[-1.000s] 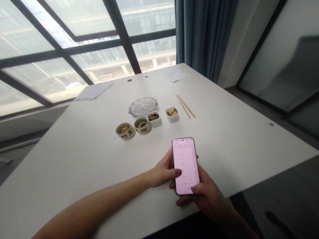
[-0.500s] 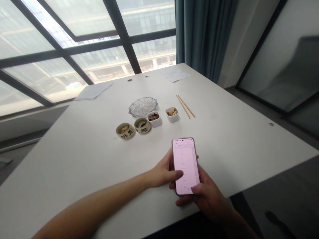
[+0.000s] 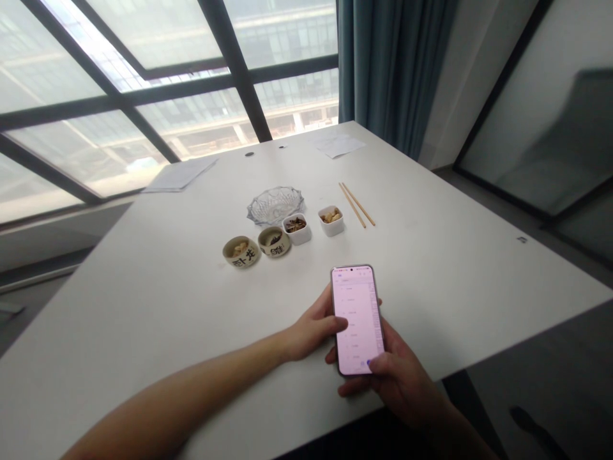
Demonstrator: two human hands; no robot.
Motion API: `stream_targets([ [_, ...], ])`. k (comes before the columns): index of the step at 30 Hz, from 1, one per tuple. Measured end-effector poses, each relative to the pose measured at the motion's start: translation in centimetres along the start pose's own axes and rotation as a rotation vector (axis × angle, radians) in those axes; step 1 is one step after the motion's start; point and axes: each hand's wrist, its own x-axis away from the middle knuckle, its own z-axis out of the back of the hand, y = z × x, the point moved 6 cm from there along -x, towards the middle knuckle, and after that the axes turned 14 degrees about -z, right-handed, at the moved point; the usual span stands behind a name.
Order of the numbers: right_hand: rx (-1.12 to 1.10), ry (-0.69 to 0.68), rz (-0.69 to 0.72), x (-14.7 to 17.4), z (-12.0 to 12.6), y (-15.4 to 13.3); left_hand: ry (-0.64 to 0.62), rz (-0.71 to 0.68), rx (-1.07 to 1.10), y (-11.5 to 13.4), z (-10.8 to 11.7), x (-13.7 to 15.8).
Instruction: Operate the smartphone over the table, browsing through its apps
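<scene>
A smartphone [image 3: 358,313] with a lit, pinkish-white screen is held over the near edge of the white table. My left hand [image 3: 311,331] grips it from the left, the thumb lying on the screen and the other fingers mostly hidden behind. From the lower right, my right hand [image 3: 400,374] also holds the phone, its thumb at the screen's bottom corner. Rows of small text fill the screen, too small to read. Beyond the phone stand a white square dish [image 3: 331,221] with pale yellowish pieces and another white dish [image 3: 297,230] with dark brown pieces.
Two round bowls with dark characters, one left [image 3: 241,252] and one right [image 3: 274,243], hold small food pieces. A clear glass bowl [image 3: 276,203] stands behind them. Chopsticks [image 3: 357,206] lie right of the dishes. Paper sheets [image 3: 179,176] rest near the window; more paper [image 3: 339,145] lies at the back.
My left thumb has slid slightly up the phone screen, and the text rows have changed. My right hand, the phone and the dishes stay where they were.
</scene>
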Motion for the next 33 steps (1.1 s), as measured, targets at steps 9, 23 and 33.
stream_targets([
  [9,0.005,0.000,0.001,0.01,-0.16,-0.13,-0.022,0.002,-0.051,0.22,-0.14,-0.04],
  [23,0.010,0.021,-0.021,0.17,-0.33,-0.32,-0.010,0.006,-0.018,0.24,-0.19,0.00],
  [33,0.002,0.014,-0.019,0.00,-0.09,-0.09,0.029,0.019,-0.052,-0.03,0.36,0.26],
])
